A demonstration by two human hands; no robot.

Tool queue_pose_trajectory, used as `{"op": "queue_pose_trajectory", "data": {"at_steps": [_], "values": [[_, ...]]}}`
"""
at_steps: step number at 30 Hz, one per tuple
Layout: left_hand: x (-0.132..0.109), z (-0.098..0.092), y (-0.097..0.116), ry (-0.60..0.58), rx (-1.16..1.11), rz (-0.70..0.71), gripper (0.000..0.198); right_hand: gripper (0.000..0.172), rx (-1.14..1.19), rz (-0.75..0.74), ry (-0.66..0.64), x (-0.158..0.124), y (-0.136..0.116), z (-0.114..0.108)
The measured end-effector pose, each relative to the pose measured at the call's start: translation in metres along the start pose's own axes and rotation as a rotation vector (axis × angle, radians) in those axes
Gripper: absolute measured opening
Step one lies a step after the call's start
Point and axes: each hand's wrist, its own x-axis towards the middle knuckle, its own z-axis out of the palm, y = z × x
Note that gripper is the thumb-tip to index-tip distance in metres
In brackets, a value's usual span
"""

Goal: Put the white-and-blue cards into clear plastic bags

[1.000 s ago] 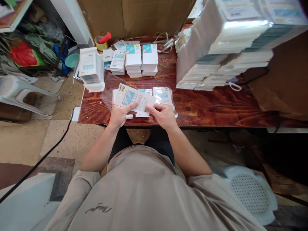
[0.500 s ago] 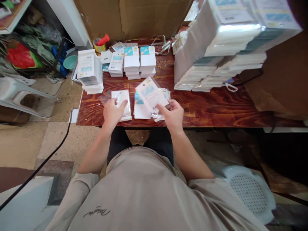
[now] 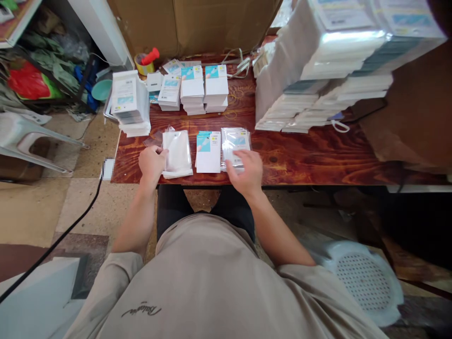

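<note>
Left hand [image 3: 151, 162]: fingers curled against the left edge of the clear sleeves pile [image 3: 177, 153] (whether it pinched one could not be told). Right hand [image 3: 246, 170]: open, palm down, fingertips resting on the bagged cards pile [image 3: 235, 141]. Both piles lay near the front edge of the wooden table [image 3: 310, 155], with a stack of loose cards [image 3: 209, 153] between them.

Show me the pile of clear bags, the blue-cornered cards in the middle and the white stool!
pile of clear bags [image 3: 177, 153], head view, middle of the top bag
blue-cornered cards [image 3: 208, 159], head view, white part of the top card
white stool [image 3: 367, 282], head view, middle of its holed seat
</note>
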Motion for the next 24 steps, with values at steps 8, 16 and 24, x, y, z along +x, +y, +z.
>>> {"op": "queue_pose_trajectory", "data": {"at_steps": [8, 16, 24], "values": [[-0.003, 0.004, -0.001, -0.091, -0.875, -0.124, 0.019, 0.024, -0.243, -0.577, -0.697, 0.032, -0.063, -0.023], [-0.007, 0.015, 0.023, -0.240, -1.311, -0.286, 0.024, 0.019, -0.152, -0.606, -0.795, 0.042, -0.052, -0.030], [-0.004, 0.023, 0.034, -0.126, -1.483, -0.307, 0.026, 0.027, 0.605, 0.316, 0.024, 0.014, -0.040, -0.047]]}}
